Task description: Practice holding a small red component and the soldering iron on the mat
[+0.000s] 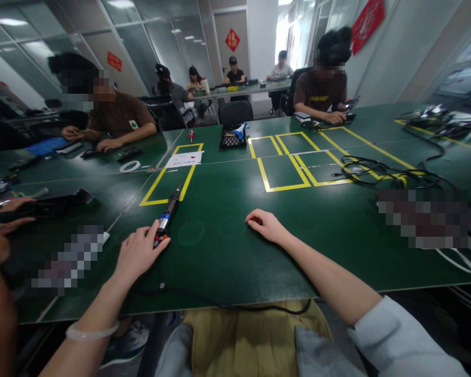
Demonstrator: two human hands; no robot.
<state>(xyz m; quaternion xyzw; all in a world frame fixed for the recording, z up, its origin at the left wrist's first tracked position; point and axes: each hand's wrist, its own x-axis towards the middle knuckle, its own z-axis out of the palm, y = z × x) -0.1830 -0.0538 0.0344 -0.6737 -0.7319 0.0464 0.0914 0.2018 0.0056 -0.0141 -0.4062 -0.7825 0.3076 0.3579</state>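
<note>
Holding the tool (170,209) by its rear end: left hand (138,251) part-closed, thumb and index either side. Right hand (265,224) loosely curled on the tabletop (227,275), nothing seen in it. Tool points away, its front over yellow tape (153,202). Judged light, rigid, smooth; thin tip likely fragile. Best hold: mid-barrel, clear of tip.

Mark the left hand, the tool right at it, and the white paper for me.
Left hand (138,251): head view, back of the hand.
Tool (169,210): head view, middle of its barrel.
White paper (184,159): head view, middle of the sheet.
</note>
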